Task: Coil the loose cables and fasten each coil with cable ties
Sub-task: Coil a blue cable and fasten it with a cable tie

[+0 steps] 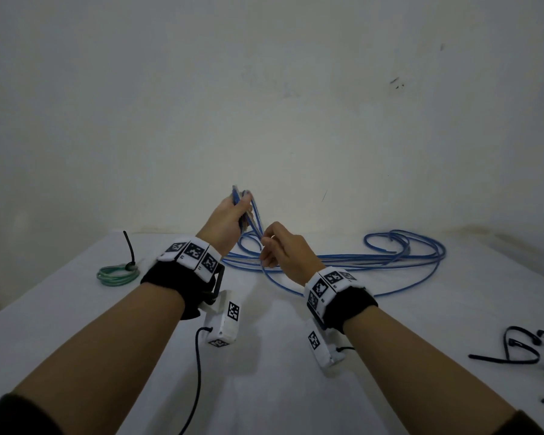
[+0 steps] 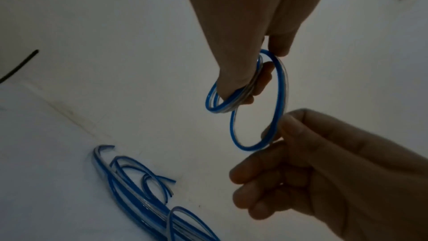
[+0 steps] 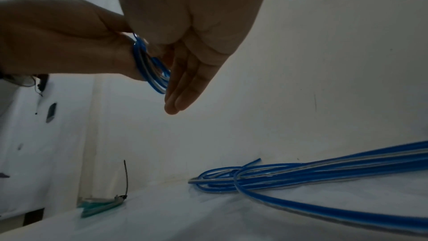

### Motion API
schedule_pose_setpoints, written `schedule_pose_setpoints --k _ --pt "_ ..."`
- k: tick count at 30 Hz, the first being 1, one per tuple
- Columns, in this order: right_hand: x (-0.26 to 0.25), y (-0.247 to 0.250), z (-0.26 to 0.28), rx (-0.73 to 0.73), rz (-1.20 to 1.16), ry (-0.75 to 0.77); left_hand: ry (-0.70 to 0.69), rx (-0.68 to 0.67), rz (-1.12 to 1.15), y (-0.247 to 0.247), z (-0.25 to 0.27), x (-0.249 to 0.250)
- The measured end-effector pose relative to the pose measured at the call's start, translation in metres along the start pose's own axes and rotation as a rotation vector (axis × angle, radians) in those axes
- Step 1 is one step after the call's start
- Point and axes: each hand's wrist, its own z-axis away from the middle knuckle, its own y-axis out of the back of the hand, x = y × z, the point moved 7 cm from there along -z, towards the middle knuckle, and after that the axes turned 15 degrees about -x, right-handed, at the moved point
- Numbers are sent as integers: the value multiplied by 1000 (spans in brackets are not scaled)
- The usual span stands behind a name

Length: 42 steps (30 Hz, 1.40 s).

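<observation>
A long blue cable (image 1: pixel 358 259) lies in loose loops on the white table (image 1: pixel 264 387). My left hand (image 1: pixel 233 215) is raised above the table and grips a small coil (image 2: pixel 231 103) of that cable, a few turns wide. One larger loop (image 2: pixel 281 87) runs from the coil to my right hand (image 1: pixel 275 249), which pinches it between thumb and forefinger (image 2: pixel 291 131). In the right wrist view the coil (image 3: pixel 150 69) sits against the left palm (image 3: pixel 69 43), and the right hand's other fingers (image 3: pixel 185 87) hang straight beside it.
A green coil (image 1: pixel 118 274) fastened with a black tie (image 1: pixel 129 246) lies at the table's left. Several loose black cable ties (image 1: pixel 515 350) lie at the right front edge. A white wall (image 1: pixel 264 105) stands behind the table.
</observation>
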Motion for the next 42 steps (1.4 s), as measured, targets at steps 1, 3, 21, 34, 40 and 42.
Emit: schedule_pose_setpoints --k 1,3,21,34,40,42 --pt "-2 -2 0 -12 -10 -5 4 -13 -44 -3 0 0" --pt "-5 -5 0 -35 -30 -18 -5 -41 -90 -9 2 2" --pt "-29 33 -13 258 366 242 78 -188 -95 -18 7 -4" --pt "-21 35 -13 184 65 140 13 -152 -293 -13 3 -4" --pt "-9 45 -5 223 -112 67 -66 -179 -537 -17 2 0" --pt "-7 43 -6 203 -159 47 -107 -148 -592 -17 2 3"
